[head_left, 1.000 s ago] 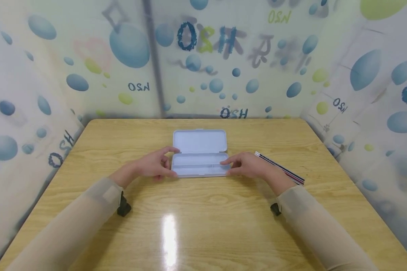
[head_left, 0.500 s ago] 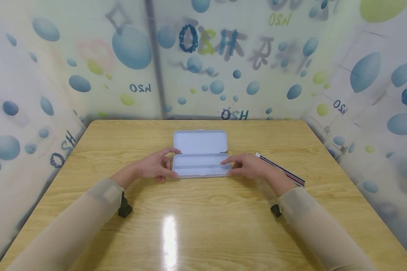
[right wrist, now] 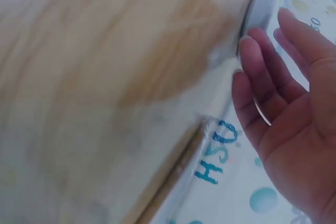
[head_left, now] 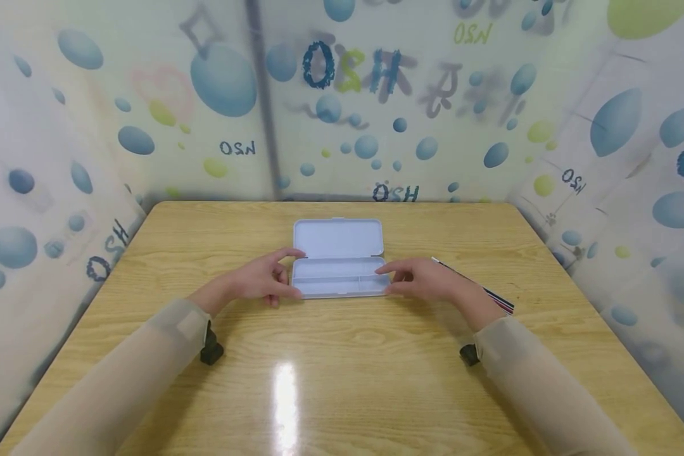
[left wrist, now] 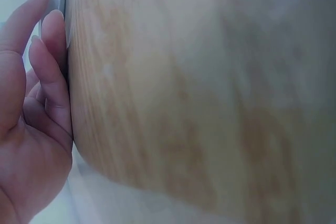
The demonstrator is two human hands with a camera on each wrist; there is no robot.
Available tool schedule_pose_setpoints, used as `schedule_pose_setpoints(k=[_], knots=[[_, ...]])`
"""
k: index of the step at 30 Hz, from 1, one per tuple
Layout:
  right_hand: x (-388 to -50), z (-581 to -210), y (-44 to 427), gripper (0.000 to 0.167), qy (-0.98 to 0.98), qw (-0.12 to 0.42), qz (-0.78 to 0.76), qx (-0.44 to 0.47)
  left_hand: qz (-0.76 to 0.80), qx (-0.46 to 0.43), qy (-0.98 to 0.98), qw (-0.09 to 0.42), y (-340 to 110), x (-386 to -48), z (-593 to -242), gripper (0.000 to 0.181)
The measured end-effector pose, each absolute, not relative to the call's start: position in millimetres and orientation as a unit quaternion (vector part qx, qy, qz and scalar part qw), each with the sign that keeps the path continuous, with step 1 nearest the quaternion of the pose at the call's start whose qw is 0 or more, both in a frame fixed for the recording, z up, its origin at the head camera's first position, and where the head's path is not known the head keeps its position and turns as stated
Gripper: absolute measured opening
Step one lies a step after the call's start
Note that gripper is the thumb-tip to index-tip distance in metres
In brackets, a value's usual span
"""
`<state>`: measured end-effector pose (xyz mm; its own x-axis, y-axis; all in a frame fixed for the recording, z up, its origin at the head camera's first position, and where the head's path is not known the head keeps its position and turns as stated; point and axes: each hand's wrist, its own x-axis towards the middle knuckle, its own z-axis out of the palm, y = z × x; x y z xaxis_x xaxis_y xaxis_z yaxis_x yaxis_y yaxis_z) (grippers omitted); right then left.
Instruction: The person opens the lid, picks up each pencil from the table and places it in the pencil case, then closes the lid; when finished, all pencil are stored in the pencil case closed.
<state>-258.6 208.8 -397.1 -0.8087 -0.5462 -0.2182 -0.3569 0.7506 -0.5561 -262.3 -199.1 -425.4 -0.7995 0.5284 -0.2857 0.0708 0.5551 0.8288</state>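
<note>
A pale blue pencil case (head_left: 326, 287) lies on the wooden table with its lid (head_left: 338, 237) folded back, and its compartments hold nothing. My left hand (head_left: 258, 277) holds its left end, index finger at the hinge corner and thumb at the front corner. At the right end is my right hand (head_left: 424, 278), its index fingertip over the rim and its thumb by the front corner. In the right wrist view its fingers are loosely bent beside the case end (right wrist: 262, 6); firm contact cannot be told. Several striped pencils (head_left: 500, 300) lie partly behind the right forearm.
The table (head_left: 342, 373) has a light wood grain and a bright reflection near the front. Walls (head_left: 342, 158) with printed bubbles and lettering stand behind and at both sides. A dark wrist device (head_left: 211, 347) sits under the left cuff, another (head_left: 470, 354) under the right.
My right hand has shifted slightly right and now covers more of the pencils' ends. The left hand keeps its place on the case. The whole view has drifted a little.
</note>
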Motion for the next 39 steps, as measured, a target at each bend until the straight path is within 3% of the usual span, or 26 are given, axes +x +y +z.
schedule_pose_setpoints(k=[8,16,27,39], knots=[[-253.2,-385.7,246.7,0.036,0.924,0.118,-0.298,-0.209,0.44,0.18,0.841,0.26,-198.8,-262.1,-426.1,0.091],[-253.6,-379.8,300.1,0.032,0.928,0.09,-0.315,-0.178,0.443,0.182,0.838,0.261,-198.4,-262.7,-428.2,0.092],[-260.4,-387.2,358.2,0.031,0.935,0.117,-0.301,-0.145,0.447,0.184,0.836,0.261,-198.9,-263.4,-429.2,0.091],[-272.7,-402.1,388.3,0.036,0.931,0.174,-0.295,-0.131,0.439,0.184,0.841,0.257,-198.6,-262.1,-427.8,0.091]])
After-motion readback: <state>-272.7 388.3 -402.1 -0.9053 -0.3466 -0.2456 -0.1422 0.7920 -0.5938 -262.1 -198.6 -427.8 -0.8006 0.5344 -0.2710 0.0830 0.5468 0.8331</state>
